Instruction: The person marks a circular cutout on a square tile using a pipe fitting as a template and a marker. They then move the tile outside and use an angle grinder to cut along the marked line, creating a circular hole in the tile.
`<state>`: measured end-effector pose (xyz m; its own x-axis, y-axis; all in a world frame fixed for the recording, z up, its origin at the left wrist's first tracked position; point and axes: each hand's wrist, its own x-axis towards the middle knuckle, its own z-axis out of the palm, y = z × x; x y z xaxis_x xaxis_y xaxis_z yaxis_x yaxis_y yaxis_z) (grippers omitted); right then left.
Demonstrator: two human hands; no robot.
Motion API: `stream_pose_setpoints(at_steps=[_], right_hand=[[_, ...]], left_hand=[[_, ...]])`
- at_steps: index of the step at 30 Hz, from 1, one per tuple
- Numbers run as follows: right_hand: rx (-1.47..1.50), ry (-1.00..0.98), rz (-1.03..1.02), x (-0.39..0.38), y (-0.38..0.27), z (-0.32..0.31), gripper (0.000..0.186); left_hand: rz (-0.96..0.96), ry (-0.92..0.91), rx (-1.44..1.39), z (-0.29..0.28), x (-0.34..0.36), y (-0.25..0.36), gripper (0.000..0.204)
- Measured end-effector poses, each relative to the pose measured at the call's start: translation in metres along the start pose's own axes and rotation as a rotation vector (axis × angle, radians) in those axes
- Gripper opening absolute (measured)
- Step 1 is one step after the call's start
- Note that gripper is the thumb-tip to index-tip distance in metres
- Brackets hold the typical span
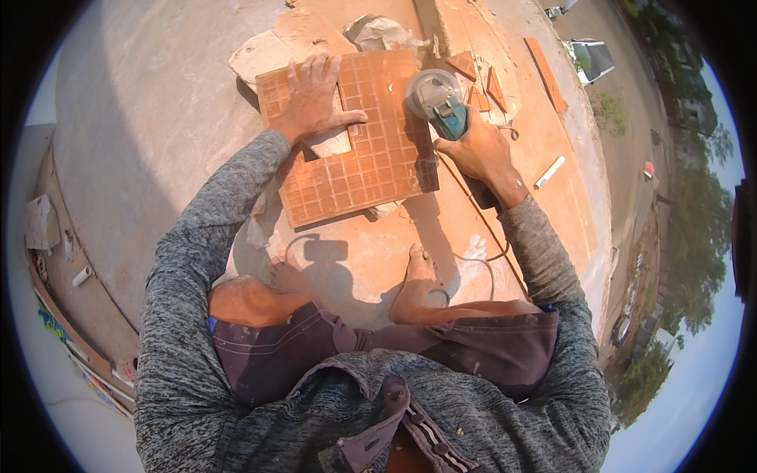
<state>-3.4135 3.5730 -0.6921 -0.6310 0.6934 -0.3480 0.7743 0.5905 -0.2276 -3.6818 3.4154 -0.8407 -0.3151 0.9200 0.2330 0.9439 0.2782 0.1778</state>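
Observation:
A reddish-brown tile [378, 169] with a raised grid pattern lies in front of me, with a rectangular notch cut through its middle. My left hand [311, 98] rests on it with fingers spread, the thumb reaching past the notch. In my right hand [477, 146] is an angle grinder [448, 117] with a teal body, its clear round guard at the tile's right edge. Whether the disc touches the tile cannot be made out. Under the tile, pale stone-like pieces [264, 55] stick out at the far side.
Cut tile scraps [495, 88] lie beyond the grinder, and a long tile strip [546, 75] farther right. A white tube [550, 173] is right of my wrist. The power cord [505, 254] loops over the dusty floor near my bare feet [418, 276]. A drop-off edge runs along the right.

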Motion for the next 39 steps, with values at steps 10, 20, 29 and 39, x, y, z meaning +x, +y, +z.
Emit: stream_pose_setpoints(at_steps=[10, 20, 29, 39], right_hand=[[-0.028, 0.02, -0.02, 0.002, 0.001, 0.006, 0.085], [-0.031, 0.011, -0.022, 0.001, -0.004, 0.006, 0.075], [-0.008, -0.01, -0.016, 0.001, -0.004, 0.006, 0.079], [0.042, -0.029, -0.029, 0.0, -0.013, 0.004, 0.086]], left_hand=[[0.012, 0.019, -0.005, 0.007, 0.001, -0.003, 0.134], [0.005, -0.007, -0.003, 0.006, 0.0, -0.003, 0.136], [0.005, 0.001, -0.002, 0.005, 0.0, -0.002, 0.131], [-0.001, -0.021, -0.016, 0.0, 0.001, -0.001, 0.13]])
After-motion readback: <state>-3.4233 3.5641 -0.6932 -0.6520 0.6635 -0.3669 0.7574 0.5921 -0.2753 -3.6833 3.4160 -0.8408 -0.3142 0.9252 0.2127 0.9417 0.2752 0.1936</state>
